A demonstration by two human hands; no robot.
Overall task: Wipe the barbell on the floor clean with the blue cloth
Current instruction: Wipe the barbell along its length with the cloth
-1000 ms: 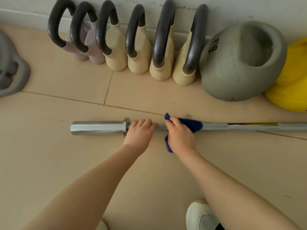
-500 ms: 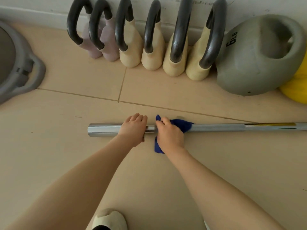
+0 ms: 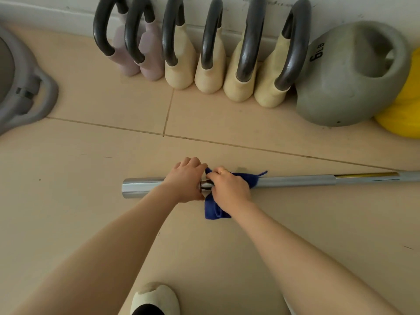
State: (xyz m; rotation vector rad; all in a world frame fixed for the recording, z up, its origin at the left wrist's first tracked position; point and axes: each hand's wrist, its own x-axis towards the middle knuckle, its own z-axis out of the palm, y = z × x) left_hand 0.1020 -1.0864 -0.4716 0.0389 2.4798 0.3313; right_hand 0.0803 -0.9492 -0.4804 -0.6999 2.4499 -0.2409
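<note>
Beige floor tiles [image 3: 227,258] run up to a white wall, where a row of kettlebells [image 3: 211,55] with dark handles stands along the far edge of the floor, a grey one marked 6 LB [image 3: 345,78] and a yellow one [image 3: 404,103] at the far right. Nearer the middle of the floor lies the barbell [image 3: 295,181], its chrome sleeve end toward the left. The left hand [image 3: 186,180] is curled over the bar at the collar, steadying it. Just beside it, the right hand [image 3: 229,188] is clamped on the blue cloth [image 3: 214,209], which is wrapped round the shaft with a tail trailing onto the floor.

Wiping looks to be in hand at the collar end. I judge the next move calls for shifting the left hand off the sleeve so the cloth can cover it, keeping the bar from rolling.
</note>
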